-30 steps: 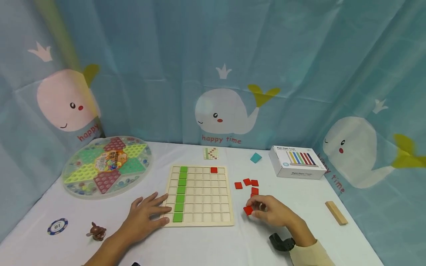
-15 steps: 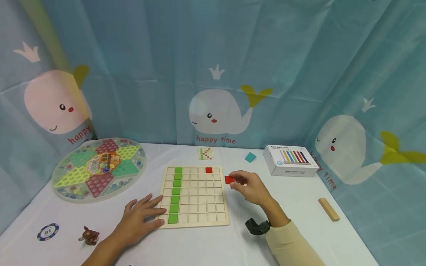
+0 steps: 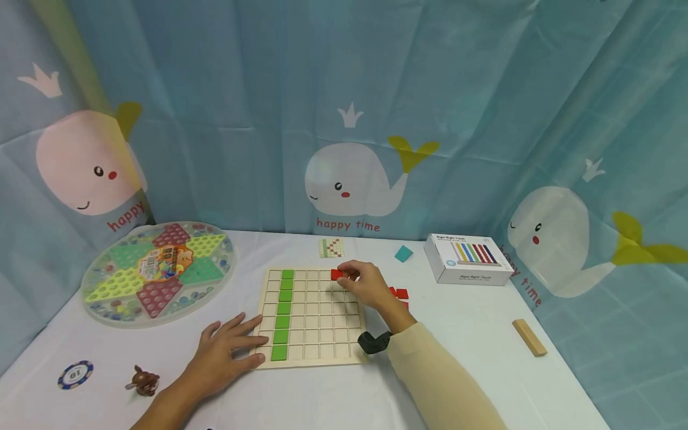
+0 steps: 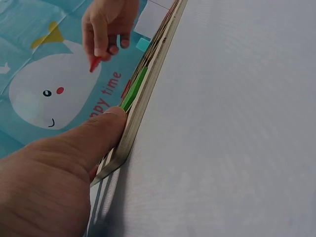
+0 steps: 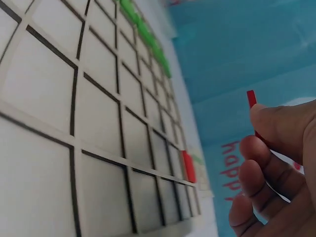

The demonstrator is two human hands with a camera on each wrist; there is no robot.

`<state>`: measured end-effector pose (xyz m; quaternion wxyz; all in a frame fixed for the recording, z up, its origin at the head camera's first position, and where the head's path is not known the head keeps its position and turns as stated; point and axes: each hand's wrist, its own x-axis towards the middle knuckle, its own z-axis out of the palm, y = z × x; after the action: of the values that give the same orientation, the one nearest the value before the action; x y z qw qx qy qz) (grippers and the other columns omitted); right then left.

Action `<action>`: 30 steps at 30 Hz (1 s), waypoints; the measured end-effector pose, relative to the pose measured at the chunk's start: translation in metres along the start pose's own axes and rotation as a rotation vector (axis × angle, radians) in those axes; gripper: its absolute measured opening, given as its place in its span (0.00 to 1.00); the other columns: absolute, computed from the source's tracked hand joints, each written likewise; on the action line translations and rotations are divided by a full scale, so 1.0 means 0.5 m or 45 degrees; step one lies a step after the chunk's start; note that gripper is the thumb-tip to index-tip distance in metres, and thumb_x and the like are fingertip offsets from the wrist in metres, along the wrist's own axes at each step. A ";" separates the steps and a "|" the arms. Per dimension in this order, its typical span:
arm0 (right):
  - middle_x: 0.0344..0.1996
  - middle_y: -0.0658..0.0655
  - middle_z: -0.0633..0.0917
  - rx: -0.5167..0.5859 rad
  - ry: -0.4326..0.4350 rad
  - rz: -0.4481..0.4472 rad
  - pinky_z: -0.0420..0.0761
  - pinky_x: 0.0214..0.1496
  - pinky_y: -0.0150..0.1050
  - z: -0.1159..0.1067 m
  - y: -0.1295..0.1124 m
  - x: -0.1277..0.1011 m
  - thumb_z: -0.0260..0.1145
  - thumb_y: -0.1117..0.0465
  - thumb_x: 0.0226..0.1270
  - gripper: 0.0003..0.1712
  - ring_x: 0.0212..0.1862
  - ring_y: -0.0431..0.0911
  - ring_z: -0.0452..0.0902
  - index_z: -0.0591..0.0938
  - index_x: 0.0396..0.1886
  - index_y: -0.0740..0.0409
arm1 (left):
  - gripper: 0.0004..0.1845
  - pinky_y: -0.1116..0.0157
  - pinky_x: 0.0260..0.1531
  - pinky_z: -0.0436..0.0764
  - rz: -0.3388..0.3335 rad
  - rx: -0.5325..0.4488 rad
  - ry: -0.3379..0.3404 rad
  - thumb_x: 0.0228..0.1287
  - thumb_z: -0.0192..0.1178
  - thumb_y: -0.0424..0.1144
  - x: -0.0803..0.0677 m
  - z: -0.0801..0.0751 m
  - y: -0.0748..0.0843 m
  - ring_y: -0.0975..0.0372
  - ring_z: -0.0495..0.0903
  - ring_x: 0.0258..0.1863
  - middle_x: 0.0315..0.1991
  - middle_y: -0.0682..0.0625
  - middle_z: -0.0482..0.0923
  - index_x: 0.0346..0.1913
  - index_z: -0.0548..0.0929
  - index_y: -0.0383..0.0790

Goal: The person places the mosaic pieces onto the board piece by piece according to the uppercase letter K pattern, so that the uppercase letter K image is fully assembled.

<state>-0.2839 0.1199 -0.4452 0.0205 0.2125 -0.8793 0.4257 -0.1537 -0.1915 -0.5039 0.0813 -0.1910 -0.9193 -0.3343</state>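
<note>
- Both hands are at the wooden grid board (image 3: 312, 316): the left hand (image 3: 228, 352) is laid flat, fingers straight, on the board's near left corner, apparently to steady it.
- A red tile (image 3: 336, 275) is pinched in the right hand (image 3: 365, 285) over the board's far row, by a red tile already seated.
- A green column (image 3: 283, 313) fills the board's left side.
- Spare red tiles (image 3: 400, 294) are kept just right of the board.
- Toward the white surface's (image 3: 333, 394) far edge lie a pattern card (image 3: 331, 248) and a white box (image 3: 467, 258); a whale-print curtain (image 3: 355, 119) is hung behind.
</note>
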 end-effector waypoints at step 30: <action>0.26 0.48 0.76 -0.348 -0.164 0.140 0.71 0.32 0.36 0.075 0.011 0.041 0.66 0.63 0.64 0.13 0.30 0.43 0.70 0.84 0.48 0.58 | 0.18 0.35 0.57 0.47 0.030 0.001 0.008 0.54 0.69 0.54 0.001 0.000 -0.001 0.42 0.62 0.66 0.62 0.49 0.74 0.46 0.89 0.52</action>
<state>-0.2991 0.0874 -0.4687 -0.0306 0.1863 -0.9388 0.2881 -0.1544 -0.1913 -0.5041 0.0883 -0.2009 -0.9168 -0.3336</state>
